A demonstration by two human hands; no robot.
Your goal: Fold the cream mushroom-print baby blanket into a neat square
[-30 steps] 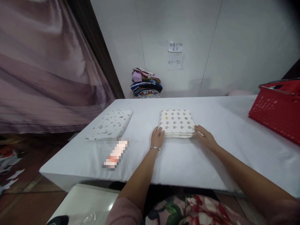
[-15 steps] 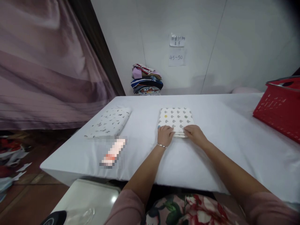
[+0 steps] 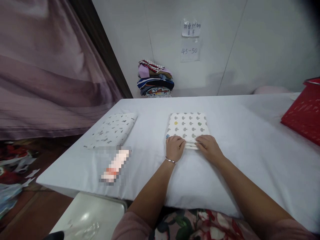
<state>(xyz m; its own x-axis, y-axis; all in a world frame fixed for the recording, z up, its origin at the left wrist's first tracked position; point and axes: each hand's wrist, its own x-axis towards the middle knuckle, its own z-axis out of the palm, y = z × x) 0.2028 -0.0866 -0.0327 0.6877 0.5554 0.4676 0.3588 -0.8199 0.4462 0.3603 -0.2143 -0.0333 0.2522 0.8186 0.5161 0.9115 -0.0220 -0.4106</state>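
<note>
A folded white cloth (image 3: 188,125) printed with grey tree-like shapes lies flat on the white-covered table (image 3: 155,125) in front of me. My left hand (image 3: 175,148) grips its near left corner, fingertips on top. At the near right corner, my right hand (image 3: 209,146) holds the same edge, thumb and fingers closed on it. Between the hands, several stacked layers show along the near edge. Thumbs are partly hidden. Off to the left lies a second folded white cloth (image 3: 112,130) with small dark prints, touched by neither hand.
A blurred-out oblong item (image 3: 116,166) lies near the left front of the table. At the right edge stands a red basket (image 3: 303,113). Folded fabrics (image 3: 156,80) are piled beyond the far edge, by the wall. A pale stool or case (image 3: 90,213) is below the table's front left.
The view has shifted slightly right and down. Both hands stay at the near corners of the tree-print cloth, and the cloth keeps its place on the table.
</note>
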